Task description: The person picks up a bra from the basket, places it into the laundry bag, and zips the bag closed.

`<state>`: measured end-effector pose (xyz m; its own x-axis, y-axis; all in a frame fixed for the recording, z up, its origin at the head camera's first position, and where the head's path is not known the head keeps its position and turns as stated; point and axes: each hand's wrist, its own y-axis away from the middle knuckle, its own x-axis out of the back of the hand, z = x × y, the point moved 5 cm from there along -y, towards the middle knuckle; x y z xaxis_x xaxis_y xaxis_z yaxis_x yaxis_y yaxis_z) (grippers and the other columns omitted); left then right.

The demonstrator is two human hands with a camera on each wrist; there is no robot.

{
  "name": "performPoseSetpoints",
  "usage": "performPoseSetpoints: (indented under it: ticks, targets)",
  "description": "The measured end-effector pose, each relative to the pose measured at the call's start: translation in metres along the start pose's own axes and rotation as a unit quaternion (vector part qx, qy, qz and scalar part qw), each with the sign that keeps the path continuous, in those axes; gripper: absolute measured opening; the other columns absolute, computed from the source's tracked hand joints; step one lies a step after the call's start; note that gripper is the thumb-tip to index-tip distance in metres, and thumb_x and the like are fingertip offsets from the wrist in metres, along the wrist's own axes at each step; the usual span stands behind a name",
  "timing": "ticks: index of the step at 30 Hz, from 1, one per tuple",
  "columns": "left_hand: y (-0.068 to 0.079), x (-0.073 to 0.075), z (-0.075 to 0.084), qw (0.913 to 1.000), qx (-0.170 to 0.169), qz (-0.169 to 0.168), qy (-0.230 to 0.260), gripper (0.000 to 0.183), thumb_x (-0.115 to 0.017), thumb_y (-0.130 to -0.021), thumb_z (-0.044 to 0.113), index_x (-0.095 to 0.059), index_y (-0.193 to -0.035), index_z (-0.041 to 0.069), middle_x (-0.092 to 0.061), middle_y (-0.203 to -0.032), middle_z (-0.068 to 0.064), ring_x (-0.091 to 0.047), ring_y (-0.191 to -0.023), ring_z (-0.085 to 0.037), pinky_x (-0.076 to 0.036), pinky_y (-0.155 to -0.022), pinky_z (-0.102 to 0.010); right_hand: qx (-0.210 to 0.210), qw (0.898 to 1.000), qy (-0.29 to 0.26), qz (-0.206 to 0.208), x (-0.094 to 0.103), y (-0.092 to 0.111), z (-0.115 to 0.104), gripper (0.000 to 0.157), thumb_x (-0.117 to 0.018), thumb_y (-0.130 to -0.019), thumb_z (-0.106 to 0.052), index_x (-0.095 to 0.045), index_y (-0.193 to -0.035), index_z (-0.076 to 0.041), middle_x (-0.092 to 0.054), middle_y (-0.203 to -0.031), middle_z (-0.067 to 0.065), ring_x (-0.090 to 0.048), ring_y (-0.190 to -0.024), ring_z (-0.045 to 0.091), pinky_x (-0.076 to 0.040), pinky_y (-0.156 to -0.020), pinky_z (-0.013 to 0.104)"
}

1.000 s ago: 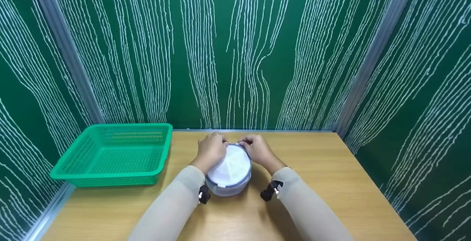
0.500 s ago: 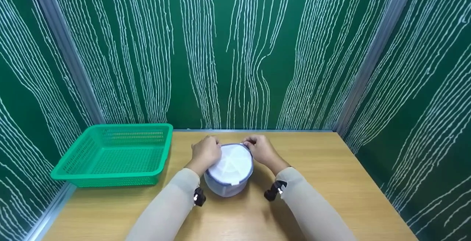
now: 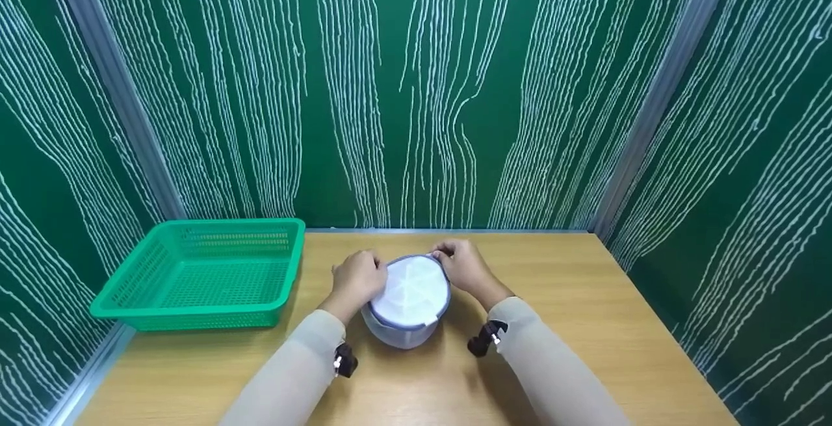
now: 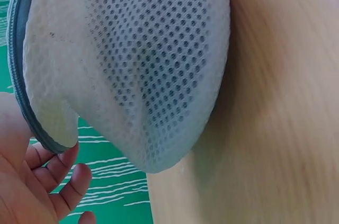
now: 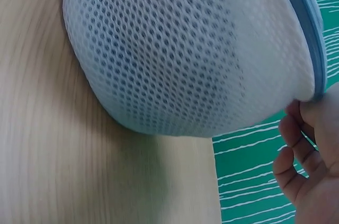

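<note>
A round white mesh laundry bag (image 3: 408,292) with a blue-grey zipper edge stands on the table, its flat top tilted. At its left rim, my left hand (image 3: 359,276) pinches the edge between thumb and fingers. In the left wrist view, fingertips (image 4: 68,155) of that hand reach under the zipper band (image 4: 21,75), and the mesh side sags inward beside them. On the far right of the rim my right hand (image 3: 463,263) pinches the zipper edge. The right wrist view shows its curled fingers (image 5: 296,139) at the band; what exactly they grip there is hidden.
A green plastic basket (image 3: 195,312) with slotted walls stands at the table's left back. The wooden table (image 3: 572,322) ends at green walls (image 3: 403,153) with wavy white lines. Dark wrist cameras (image 3: 482,339) sit near both cuffs.
My left hand has slid left and nearer along the rim. My right hand has shifted slightly right. The bag has turned a little, its white front tab moving right.
</note>
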<state>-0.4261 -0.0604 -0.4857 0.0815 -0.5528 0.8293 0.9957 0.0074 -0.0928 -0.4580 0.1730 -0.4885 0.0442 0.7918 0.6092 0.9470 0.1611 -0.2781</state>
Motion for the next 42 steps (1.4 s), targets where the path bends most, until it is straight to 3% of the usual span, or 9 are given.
performPoseSetpoints:
  ticks: [4,8,14,21,31,35,42]
  targets:
    - [-0.001,-0.002,0.002,0.9995,-0.021,0.013,0.021,0.025,-0.061,-0.114,0.027,-0.082,-0.116,0.013,-0.082,-0.116,-0.007,-0.075,-0.119,-0.033,-0.046,-0.119,-0.067,-0.003,1.0,-0.001,0.001,-0.001,0.0,-0.001,0.015,-0.069,-0.112,-0.004,-0.084,-0.111,-0.006,-0.084,-0.113,0.011,-0.078,-0.111,0.026,-0.066,-0.105,0.047]
    - [-0.002,-0.002,0.009,0.9984,-0.035,0.012,0.043,0.027,-0.063,-0.115,0.03,-0.083,-0.122,0.014,-0.081,-0.123,-0.007,-0.073,-0.126,-0.034,-0.047,-0.12,-0.064,0.022,1.0,0.007,0.01,-0.001,-0.001,-0.003,0.014,-0.07,-0.111,-0.003,-0.084,-0.11,-0.003,-0.085,-0.111,0.014,-0.079,-0.111,0.03,-0.066,-0.104,0.05]
    - [-0.004,-0.004,0.022,0.998,-0.034,0.001,0.054,0.03,-0.063,-0.116,0.032,-0.082,-0.13,0.014,-0.079,-0.133,-0.007,-0.069,-0.132,-0.033,-0.047,-0.123,-0.06,0.029,0.999,0.011,0.011,-0.001,0.0,-0.006,0.013,-0.071,-0.11,-0.004,-0.084,-0.109,-0.003,-0.085,-0.11,0.013,-0.08,-0.111,0.031,-0.065,-0.104,0.051]
    - [-0.008,-0.007,0.032,0.9967,-0.052,0.006,0.062,0.024,-0.066,-0.115,0.028,-0.085,-0.124,0.015,-0.079,-0.131,-0.008,-0.07,-0.13,-0.034,-0.049,-0.122,-0.058,0.02,1.0,0.007,0.004,-0.004,0.0,-0.01,0.013,-0.071,-0.111,-0.004,-0.084,-0.111,-0.005,-0.085,-0.111,0.012,-0.08,-0.112,0.029,-0.066,-0.106,0.049]
    - [-0.005,-0.008,0.029,0.9969,-0.03,0.002,0.073,0.02,-0.066,-0.116,0.026,-0.084,-0.121,0.017,-0.076,-0.127,-0.006,-0.07,-0.124,-0.03,-0.058,-0.114,-0.054,0.02,1.0,0.005,-0.005,-0.006,0.002,-0.01,0.014,-0.071,-0.11,-0.003,-0.084,-0.11,-0.007,-0.085,-0.111,0.01,-0.079,-0.112,0.027,-0.066,-0.105,0.047]
    - [-0.003,-0.008,0.028,0.9973,-0.022,0.002,0.07,0.021,-0.065,-0.117,0.027,-0.083,-0.123,0.017,-0.075,-0.128,-0.006,-0.07,-0.124,-0.03,-0.057,-0.115,-0.054,0.028,1.0,0.004,-0.007,-0.006,0.002,-0.011,0.014,-0.071,-0.11,-0.002,-0.084,-0.109,-0.007,-0.085,-0.11,0.011,-0.079,-0.111,0.028,-0.067,-0.104,0.047]
    - [-0.003,-0.007,0.023,0.9987,-0.03,0.02,0.037,0.025,-0.063,-0.117,0.027,-0.084,-0.124,0.014,-0.077,-0.13,-0.008,-0.07,-0.131,-0.033,-0.052,-0.121,-0.057,0.006,1.0,0.01,0.0,-0.002,0.004,-0.006,0.014,-0.071,-0.111,-0.005,-0.084,-0.109,-0.007,-0.085,-0.11,0.009,-0.079,-0.109,0.025,-0.066,-0.103,0.047]
